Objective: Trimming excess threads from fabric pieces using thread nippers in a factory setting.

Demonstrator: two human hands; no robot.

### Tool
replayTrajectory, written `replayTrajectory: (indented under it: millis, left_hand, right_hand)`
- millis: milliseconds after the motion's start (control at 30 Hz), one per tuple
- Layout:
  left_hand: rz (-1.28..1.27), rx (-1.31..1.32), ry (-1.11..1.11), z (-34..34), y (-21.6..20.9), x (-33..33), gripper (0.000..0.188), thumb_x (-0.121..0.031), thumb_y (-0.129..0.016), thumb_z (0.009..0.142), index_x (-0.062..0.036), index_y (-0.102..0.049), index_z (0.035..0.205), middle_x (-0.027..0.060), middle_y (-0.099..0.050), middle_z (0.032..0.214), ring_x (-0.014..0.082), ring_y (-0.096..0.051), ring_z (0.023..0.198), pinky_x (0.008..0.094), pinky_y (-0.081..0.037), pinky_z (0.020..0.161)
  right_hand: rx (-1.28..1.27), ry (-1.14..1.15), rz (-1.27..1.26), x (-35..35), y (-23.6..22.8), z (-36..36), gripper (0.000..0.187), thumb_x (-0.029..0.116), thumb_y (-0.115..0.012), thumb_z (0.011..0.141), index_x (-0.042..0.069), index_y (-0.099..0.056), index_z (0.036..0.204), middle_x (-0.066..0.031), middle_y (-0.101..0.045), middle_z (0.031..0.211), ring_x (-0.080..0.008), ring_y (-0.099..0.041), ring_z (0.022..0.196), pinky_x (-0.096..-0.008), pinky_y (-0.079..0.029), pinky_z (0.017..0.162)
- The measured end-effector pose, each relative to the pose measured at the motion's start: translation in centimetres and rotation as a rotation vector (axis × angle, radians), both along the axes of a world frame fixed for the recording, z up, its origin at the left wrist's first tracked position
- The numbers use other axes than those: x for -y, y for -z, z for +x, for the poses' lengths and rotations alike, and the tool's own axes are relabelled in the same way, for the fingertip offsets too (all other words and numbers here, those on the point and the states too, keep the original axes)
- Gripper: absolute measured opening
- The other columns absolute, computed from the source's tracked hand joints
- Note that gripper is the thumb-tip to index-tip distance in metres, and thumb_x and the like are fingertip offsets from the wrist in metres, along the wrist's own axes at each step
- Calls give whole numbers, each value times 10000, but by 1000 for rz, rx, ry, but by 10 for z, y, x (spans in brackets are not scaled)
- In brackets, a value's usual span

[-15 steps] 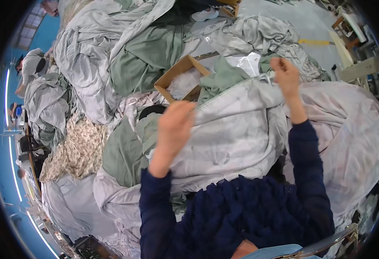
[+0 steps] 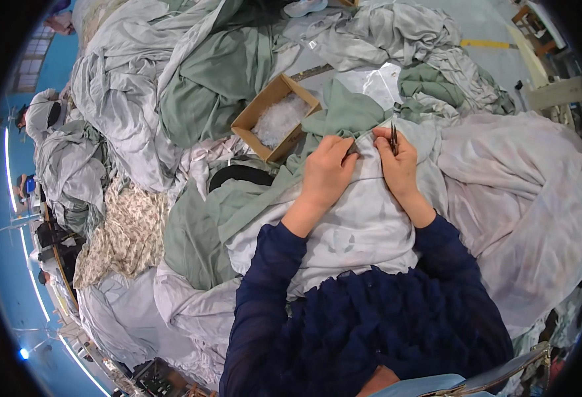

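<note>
A white and green fabric sheet (image 2: pixel 354 228) with a faint leaf-like print lies spread in front of me, up against my body. My left hand (image 2: pixel 329 171) is closed, its thumb and forefinger pinching the far edge of this sheet. Just to the right, my right hand (image 2: pixel 400 165) is closed around dark, pointed thread snips (image 2: pixel 393 137), whose tips point away from me. The fingertips of that hand also meet the sheet's edge. Both hands are close together, with a short stretch of edge between them.
An open cardboard box (image 2: pixel 259 114) holding clear, crumpled plastic sits beyond my left hand. Green cloth (image 2: pixel 221 89) and pale cloth (image 2: pixel 129 73) are heaped at the far left. A flowered cloth (image 2: pixel 124 228) lies left, a pinkish sheet (image 2: pixel 516 192) right.
My hands, spread apart and blurred before, have come together at the sheet's edge. The left moved right and away from me, the right moved left and nearer. The snips now show clearly.
</note>
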State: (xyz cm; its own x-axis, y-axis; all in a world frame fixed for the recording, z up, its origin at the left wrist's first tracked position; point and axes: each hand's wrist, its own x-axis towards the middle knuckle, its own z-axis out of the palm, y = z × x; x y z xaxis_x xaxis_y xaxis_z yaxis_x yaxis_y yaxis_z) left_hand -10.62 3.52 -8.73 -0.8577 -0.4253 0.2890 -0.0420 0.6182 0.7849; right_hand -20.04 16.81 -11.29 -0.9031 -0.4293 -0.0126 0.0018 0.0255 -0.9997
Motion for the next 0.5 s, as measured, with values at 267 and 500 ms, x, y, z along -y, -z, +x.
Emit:
replayTrajectory:
  millis: [267,500]
  left_hand:
    - [-68,-77,-65,-2,7,-6,148,-38,-706,741,-55,-621,860,98,-600,900,305,-621,726,380,-512,615]
    - [-151,-112,-85,-7,13,-4,113,-9,-683,728,-47,-623,817,88,-593,844,302,-608,688,373,-502,585]
  right_hand:
    - [-98,24,19,2,2,2,157,32,-573,931,-19,-641,1063,-23,-666,931,-71,-584,823,-215,-475,747]
    - [-129,26,25,3,2,3,153,32,-570,933,-11,-646,1059,-21,-667,931,-67,-577,813,-212,-470,740]
